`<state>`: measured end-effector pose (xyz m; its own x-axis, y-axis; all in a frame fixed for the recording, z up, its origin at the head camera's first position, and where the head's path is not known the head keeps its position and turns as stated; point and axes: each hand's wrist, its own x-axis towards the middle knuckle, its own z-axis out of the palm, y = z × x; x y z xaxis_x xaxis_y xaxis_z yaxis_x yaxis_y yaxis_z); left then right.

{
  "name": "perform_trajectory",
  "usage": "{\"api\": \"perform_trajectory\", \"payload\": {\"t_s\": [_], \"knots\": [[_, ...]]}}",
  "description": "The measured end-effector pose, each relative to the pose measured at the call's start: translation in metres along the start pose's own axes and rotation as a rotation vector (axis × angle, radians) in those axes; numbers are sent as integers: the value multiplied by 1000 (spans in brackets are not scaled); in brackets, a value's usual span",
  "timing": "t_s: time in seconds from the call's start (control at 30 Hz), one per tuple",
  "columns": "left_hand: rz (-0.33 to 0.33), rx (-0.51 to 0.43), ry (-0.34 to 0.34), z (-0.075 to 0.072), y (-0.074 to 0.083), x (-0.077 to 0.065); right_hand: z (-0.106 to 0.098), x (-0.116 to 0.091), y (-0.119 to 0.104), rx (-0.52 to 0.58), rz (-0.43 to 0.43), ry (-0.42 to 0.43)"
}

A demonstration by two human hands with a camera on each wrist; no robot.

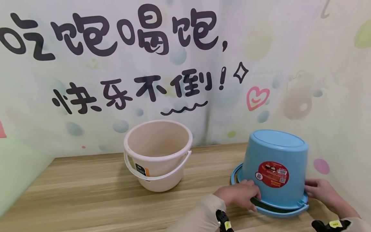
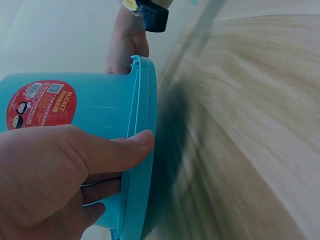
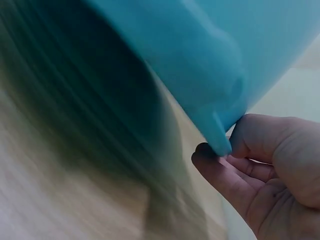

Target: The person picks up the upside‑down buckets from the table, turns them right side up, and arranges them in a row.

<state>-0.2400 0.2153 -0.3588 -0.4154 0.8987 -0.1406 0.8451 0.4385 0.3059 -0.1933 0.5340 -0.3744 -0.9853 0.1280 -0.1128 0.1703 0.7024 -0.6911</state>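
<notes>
A blue bucket [image 1: 281, 154] stands upside down over the table's right side, a little tilted, its rim lifted off the wood at the front. Its blue handle [image 1: 290, 214] lies along the rim, and a round red label [image 1: 272, 174] is on its wall. My left hand [image 1: 240, 194] grips the rim at the front left; the left wrist view shows the thumb [image 2: 142, 139] across the rim edge and the fingers against the wall. On the opposite side my right hand [image 1: 324, 195] pinches the rim beside the handle joint, seen close in the right wrist view.
A pale pink bucket [image 1: 160, 166] stands upright on the wooden table [image 1: 95, 193], left of the blue one, its white handle [image 1: 171, 174] hanging down in front. Behind the table hangs a printed cloth [image 1: 226, 106] with large black characters.
</notes>
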Motion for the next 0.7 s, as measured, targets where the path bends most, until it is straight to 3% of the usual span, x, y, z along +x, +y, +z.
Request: {"api": "perform_trajectory", "payload": {"t_s": [0.17,0.37,0.7], "knots": [[25,-18,-4,-13,-4,-14,2,-1,-14,-33,-46,-12],[46,-42,6,-24,-3,-31,4,-4,-25,28,-76,-7],[86,-108,80,-36,-1,-50,4,-6,-42,69,-111,7]]}}
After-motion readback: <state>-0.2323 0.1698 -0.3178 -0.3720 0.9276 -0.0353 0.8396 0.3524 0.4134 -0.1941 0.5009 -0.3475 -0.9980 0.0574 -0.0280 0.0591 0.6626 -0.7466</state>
